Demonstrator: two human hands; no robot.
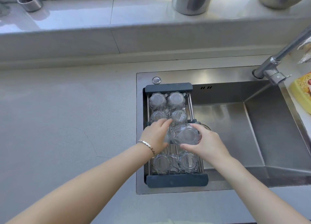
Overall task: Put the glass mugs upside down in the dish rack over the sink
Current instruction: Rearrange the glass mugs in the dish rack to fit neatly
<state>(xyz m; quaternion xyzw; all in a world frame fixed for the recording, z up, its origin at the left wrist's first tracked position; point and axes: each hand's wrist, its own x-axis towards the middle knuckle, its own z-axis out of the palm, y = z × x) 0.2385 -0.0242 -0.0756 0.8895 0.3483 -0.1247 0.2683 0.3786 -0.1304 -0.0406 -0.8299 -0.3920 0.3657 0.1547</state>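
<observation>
A dark-framed dish rack (176, 181) spans the left end of the steel sink (276, 139). Several glass mugs stand upside down in it, two at the far end (157, 100) (175, 99), two behind my hands (179, 117), two at the near end (160, 163) (188, 161). My right hand (204, 144) grips an upside-down glass mug (185, 134) over the rack's middle right. My left hand (156, 134) lies over the middle left, covering another glass mug (167, 138) of which only an edge shows.
A chrome tap (276, 67) reaches in from the right over the sink. A yellow packet (301, 92) lies at the right edge. Steel pots (191, 2) and a small steel cup (30, 2) stand on the raised ledge behind. Grey counter (67, 123) stretches left.
</observation>
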